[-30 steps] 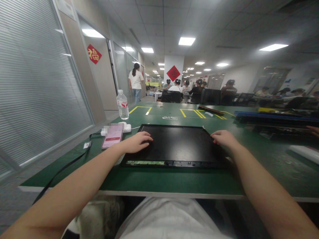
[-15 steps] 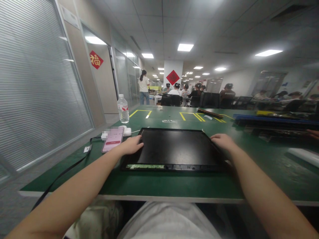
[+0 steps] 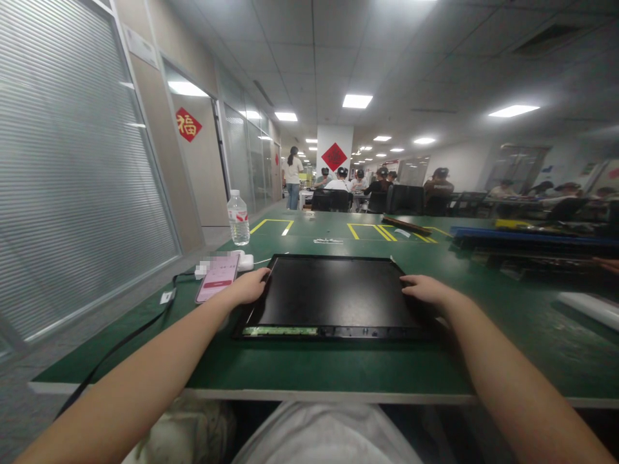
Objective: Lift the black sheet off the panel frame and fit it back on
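Note:
A black flat display panel [image 3: 333, 293] lies in front of me, with a dark frame around it. A strip of green circuit board [image 3: 280, 331] runs along the left part of its near edge. At the panel's left edge is my left hand [image 3: 250, 285], closed on the frame with the thumb toward the top face. My right hand [image 3: 428, 290] grips the opposite edge, its thumb and a finger showing at the rim. The fingertips beneath both edges are hidden.
Left of the panel are a phone [image 3: 218, 278], a white charger [image 3: 245, 261], a black strap [image 3: 130, 341] and a water bottle [image 3: 238, 219]. Dark bars with a blue one [image 3: 522, 233] lie to the right, near a white roll [image 3: 590, 309]. Another person's hand [image 3: 607, 265] shows at the right edge.
Both hands stay at the panel's sides; the right hand has shifted slightly inward along its edge. The view has tilted a little. A standing person in the background has moved slightly right.

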Motion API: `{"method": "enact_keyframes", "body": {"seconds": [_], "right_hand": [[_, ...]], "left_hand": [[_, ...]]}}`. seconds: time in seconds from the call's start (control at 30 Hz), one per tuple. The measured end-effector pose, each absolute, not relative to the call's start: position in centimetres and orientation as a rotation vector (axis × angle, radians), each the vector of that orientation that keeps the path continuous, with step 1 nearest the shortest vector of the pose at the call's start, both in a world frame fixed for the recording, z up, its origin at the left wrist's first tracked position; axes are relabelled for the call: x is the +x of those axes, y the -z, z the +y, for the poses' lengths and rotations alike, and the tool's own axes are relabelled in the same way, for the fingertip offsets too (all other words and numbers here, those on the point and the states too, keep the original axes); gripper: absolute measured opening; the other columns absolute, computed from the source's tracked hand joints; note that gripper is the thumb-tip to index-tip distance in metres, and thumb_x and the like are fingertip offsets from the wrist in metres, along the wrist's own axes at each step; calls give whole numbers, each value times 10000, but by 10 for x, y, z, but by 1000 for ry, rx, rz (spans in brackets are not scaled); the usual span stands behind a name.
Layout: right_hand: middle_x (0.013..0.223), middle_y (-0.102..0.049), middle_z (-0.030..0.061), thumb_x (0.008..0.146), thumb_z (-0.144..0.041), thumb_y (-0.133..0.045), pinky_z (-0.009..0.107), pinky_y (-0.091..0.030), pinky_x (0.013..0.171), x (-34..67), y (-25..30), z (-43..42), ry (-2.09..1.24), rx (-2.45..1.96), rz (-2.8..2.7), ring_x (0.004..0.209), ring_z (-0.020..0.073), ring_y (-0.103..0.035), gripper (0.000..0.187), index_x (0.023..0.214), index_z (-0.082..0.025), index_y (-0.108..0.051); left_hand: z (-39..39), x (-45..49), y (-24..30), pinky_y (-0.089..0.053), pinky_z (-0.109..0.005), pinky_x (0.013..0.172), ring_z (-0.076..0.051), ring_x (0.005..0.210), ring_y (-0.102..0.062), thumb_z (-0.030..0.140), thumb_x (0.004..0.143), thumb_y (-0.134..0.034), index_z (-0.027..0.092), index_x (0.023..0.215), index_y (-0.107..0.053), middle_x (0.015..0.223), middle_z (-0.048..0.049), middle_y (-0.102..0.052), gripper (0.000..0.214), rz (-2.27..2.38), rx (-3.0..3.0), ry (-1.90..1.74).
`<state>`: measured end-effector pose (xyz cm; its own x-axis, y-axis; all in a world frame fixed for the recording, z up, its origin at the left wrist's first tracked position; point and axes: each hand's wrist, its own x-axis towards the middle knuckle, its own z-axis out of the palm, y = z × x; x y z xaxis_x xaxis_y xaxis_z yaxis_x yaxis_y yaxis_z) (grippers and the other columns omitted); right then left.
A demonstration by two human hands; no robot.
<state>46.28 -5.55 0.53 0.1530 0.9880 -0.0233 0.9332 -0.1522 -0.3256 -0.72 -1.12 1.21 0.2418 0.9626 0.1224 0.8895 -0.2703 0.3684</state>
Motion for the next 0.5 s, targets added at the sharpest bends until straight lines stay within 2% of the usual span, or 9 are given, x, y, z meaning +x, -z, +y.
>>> {"method": "enact_keyframes", "body": {"seconds": [0.1,0.27,0.4,0.5], "right_hand": [[1371,-589,110,787,-269,-611,357,-430,1051,460,-7,-57,-325,-2209,-1879,1237,282,-573,542,1320,-173,-639],[1387,-575,113,797,-271,-597,320,-400,1079,457,-10,-59,-296,-2231,-1912,1273,265,-544,555,1337,-144,-623],[1372,-588,112,796,-266,-594,328,-407,1074,456,-9,-58,-263,-2232,-1915,1260,266,-555,543,1323,-142,-634],[1360,-600,100,789,-252,-598,335,-411,1070,457,-9,-57,-243,-2245,-1904,1261,270,-555,514,1292,-163,-660]], "left_hand": [[-8,-10,-10,-488,-430,945,-328,1097,-664,154,747,-538,202,1189,-641,1197,-142,-710,457,1705,2229,-583],[0,-9,-2,-537,-384,889,-292,1050,-687,62,628,-565,174,1116,-648,1113,-123,-738,508,1523,1916,-791],[-2,-4,-1,-590,-346,754,-262,930,-723,32,595,-582,172,1123,-617,1013,-82,-759,548,1383,1573,-927],[-8,1,-7,-598,-325,690,-242,862,-734,16,606,-609,189,1125,-604,1037,-74,-754,546,1302,1409,-1052]]}}
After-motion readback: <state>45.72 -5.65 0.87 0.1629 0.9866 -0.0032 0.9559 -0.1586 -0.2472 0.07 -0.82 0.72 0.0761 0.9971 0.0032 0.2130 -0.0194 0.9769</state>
